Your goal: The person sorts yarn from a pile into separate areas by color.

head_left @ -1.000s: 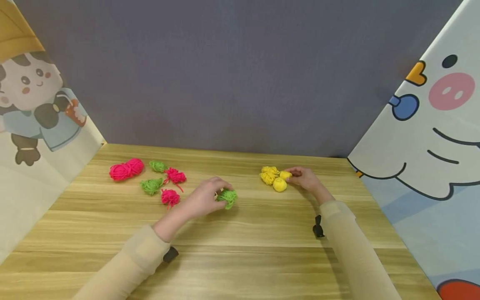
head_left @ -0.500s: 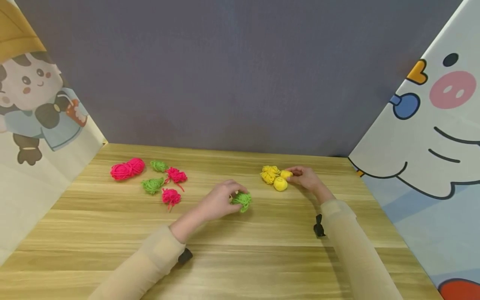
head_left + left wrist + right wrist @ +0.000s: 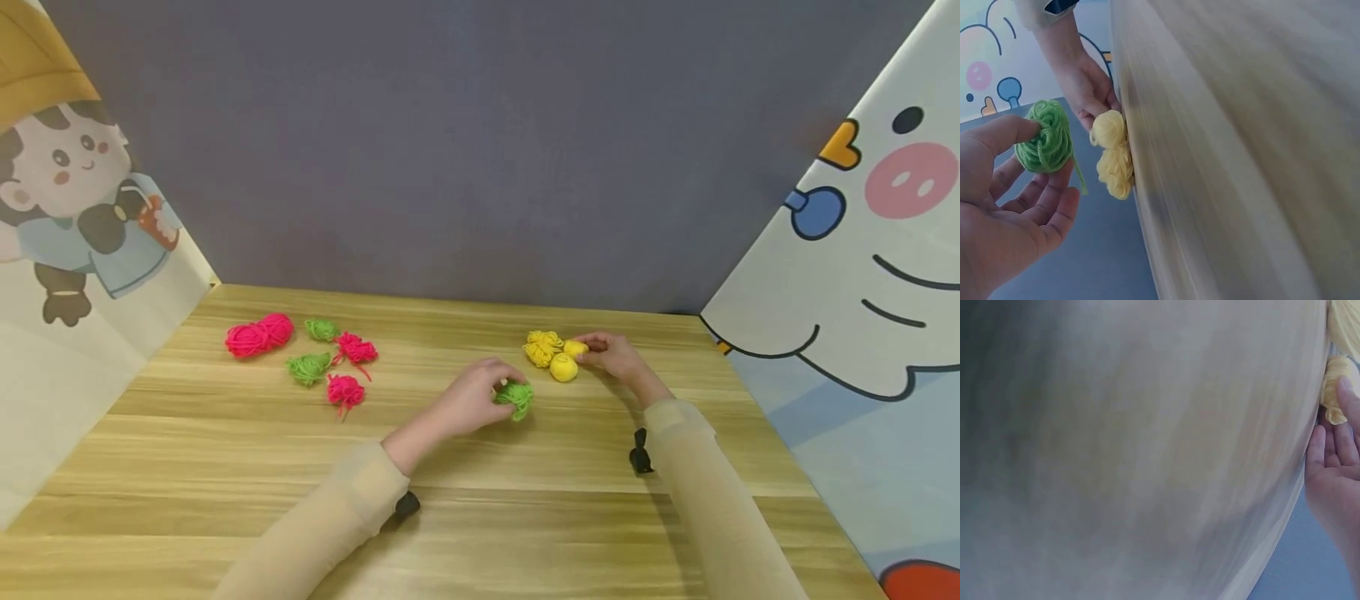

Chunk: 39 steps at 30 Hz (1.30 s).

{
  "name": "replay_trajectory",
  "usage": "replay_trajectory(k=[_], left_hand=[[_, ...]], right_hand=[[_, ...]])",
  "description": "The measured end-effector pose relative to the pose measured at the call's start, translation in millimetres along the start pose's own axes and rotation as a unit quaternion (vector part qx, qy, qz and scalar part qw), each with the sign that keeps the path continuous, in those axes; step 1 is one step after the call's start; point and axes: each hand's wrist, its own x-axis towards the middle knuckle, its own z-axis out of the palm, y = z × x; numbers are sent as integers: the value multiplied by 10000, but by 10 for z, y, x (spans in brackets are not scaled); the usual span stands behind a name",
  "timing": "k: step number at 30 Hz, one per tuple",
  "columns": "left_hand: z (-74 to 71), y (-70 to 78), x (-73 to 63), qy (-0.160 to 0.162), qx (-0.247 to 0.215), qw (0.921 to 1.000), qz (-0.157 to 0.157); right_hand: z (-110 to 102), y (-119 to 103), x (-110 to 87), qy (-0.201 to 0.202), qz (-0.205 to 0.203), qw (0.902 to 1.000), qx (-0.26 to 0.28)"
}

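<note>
Thumb and fingertips of my left hand pinch a small green bundle of yarn near the middle of the table. In the left wrist view this green yarn shows a loose end trailing down, and it appears raised off the tabletop. Farther right, my right hand pinches a small yellow ball of yarn at table level. Beside it sit another round yellow yarn ball and a looser yellow yarn bundle. The right wrist view catches the pinched yellow yarn only at its edge.
At the table's left lie a large pink skein, two green yarn bundles and two smaller pink bundles with loose ends. A grey panel closes the back of the wooden table; cartoon-printed panels flank it.
My left hand has carried the green yarn rightward toward the yellow group. The right hand stays at the yellow ball. The view has shifted slightly.
</note>
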Motion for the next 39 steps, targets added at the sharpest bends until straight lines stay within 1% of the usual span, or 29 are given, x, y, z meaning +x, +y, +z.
replay_trajectory(k=[7,16,19,23,26,30,33,39], left_hand=[[64,8,172,-202,-109,9997,-100],[199,-95,371,-594,-422,9973,-129],[244,-117,425,-764,-404,9960,-207],[284,-122,475,-995,-331,9935,-432],[299,-110,498,-1099,-255,9922,-524],[300,-95,511,-1194,-156,9912,-540],[281,-99,521,-1300,-183,9901,-500],[257,-179,559,-1556,-365,9865,-369]], right_hand=[[-21,13,5,-13,32,10000,-19],[-42,-12,-9,-60,29,10000,56],[-43,-13,-5,-42,16,10000,36],[-34,-13,-1,-37,-40,10000,-4],[-24,-11,-2,-31,-70,10000,-28],[-19,-20,-11,-22,-78,10000,-26],[-20,-23,-15,-30,-88,10000,-20],[-11,-16,-18,-26,-119,9999,-52]])
